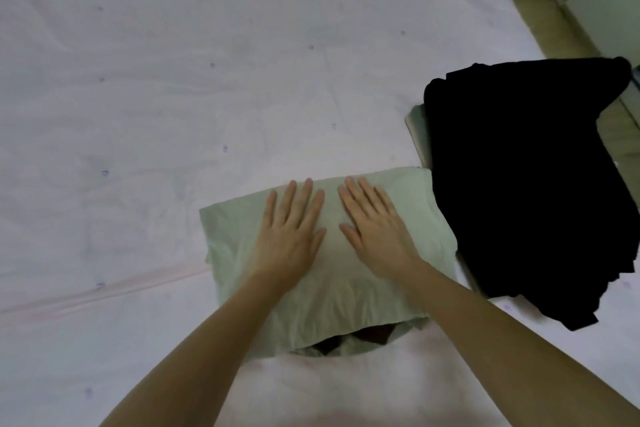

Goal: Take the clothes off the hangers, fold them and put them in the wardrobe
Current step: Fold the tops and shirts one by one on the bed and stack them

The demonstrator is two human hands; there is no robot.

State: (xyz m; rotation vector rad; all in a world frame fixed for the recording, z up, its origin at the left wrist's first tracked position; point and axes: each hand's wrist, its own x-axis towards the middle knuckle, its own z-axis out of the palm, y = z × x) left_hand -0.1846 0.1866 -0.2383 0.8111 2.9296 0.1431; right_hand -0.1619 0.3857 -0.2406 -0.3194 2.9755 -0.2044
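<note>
A pale green garment [242, 253] lies folded into a rough rectangle on the bed, with a dark patch showing at its near edge. My left hand [291, 232] presses flat on its middle, fingers straight and spread. My right hand [374, 229] lies flat beside it on the same garment, fingers straight. To the right, a black garment [526, 177] lies in a loose heap on top of another folded pale piece [417, 128]. No hanger or wardrobe is in view.
The bed sheet [173, 80] is white-pink with small purple dots and spreads over the whole left and far side. An olive-coloured bed edge [540, 3] runs along the upper right, with pale floor beyond it.
</note>
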